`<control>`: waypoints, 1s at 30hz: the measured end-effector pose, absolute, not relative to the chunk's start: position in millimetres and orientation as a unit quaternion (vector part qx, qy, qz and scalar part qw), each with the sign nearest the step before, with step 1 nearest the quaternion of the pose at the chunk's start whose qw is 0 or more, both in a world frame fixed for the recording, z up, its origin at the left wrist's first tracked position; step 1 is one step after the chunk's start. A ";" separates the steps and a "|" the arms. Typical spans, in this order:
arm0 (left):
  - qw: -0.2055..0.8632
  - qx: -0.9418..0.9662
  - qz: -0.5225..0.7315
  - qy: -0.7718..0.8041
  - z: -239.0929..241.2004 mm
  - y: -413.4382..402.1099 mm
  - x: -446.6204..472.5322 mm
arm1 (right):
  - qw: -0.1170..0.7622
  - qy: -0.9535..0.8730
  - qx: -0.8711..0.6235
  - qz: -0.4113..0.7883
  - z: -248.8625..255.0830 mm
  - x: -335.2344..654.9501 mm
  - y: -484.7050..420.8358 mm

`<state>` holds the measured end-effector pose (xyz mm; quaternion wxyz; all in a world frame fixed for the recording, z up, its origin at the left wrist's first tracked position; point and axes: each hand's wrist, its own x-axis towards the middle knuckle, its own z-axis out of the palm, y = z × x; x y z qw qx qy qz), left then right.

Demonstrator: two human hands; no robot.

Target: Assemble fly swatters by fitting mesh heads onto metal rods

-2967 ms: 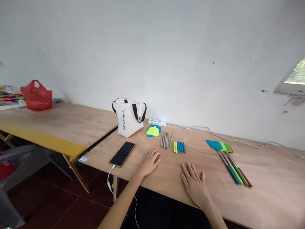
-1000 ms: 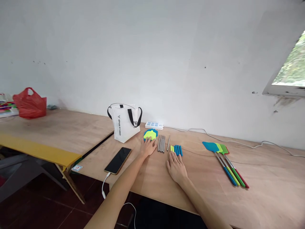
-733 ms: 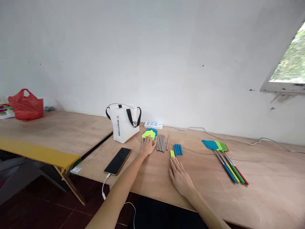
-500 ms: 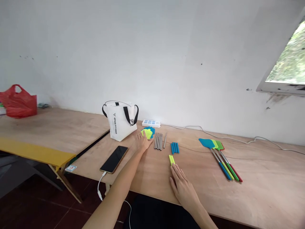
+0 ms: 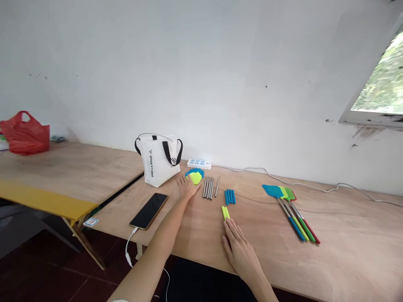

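Observation:
My left hand (image 5: 186, 186) reaches forward, its fingers on the yellow-green mesh head (image 5: 196, 178) that lies on a blue one (image 5: 194, 171). Whether it grips the head I cannot make out. My right hand (image 5: 239, 248) lies flat and open on the wooden table (image 5: 346, 256), fingertips touching the near ends of two yellow-green grips (image 5: 225, 212). Three blue grips (image 5: 230, 196) lie just beyond them. Several grey metal rods (image 5: 209, 187) lie between the mesh heads and the grips.
A white tote bag (image 5: 159, 161) stands behind a black phone (image 5: 148, 205) on a white cable. A white power strip (image 5: 199, 163) sits by the wall. Several assembled swatters (image 5: 291, 209) lie to the right. A red plastic bag (image 5: 25, 133) sits far left on another table.
My right hand slid the two yellow-green grips toward me, away from the blue ones. My left hand moved forward from the table onto the mesh heads.

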<state>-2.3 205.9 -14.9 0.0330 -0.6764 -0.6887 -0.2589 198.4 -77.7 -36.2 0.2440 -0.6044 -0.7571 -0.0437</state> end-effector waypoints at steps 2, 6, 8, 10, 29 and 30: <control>0.022 -0.676 -0.262 -0.689 -15.6 208.3 -1.6 | 0.239 -0.756 -0.607 -0.046 -35.0 197.7 -77.4; -0.001 -0.668 -0.274 -0.692 -16.5 211.4 -2.8 | 0.237 -0.758 -0.605 -0.053 -34.2 196.8 -77.0; -0.009 -0.664 -0.282 -0.692 -16.2 211.0 -5.1 | 0.240 -0.759 -0.603 -0.053 -35.4 197.1 -76.6; -0.014 -0.659 -0.292 -0.693 -15.3 209.3 -7.8 | 0.242 -0.759 -0.602 -0.051 -36.8 197.7 -76.4; 0.053 -0.724 -0.348 -0.594 -14.0 138.1 -23.3 | 0.232 -0.758 -0.609 -0.045 -39.2 200.3 -74.4; 0.057 -0.738 -0.343 -0.578 -17.0 131.5 -26.6 | 0.227 -0.758 -0.609 -0.045 -38.4 200.0 -74.7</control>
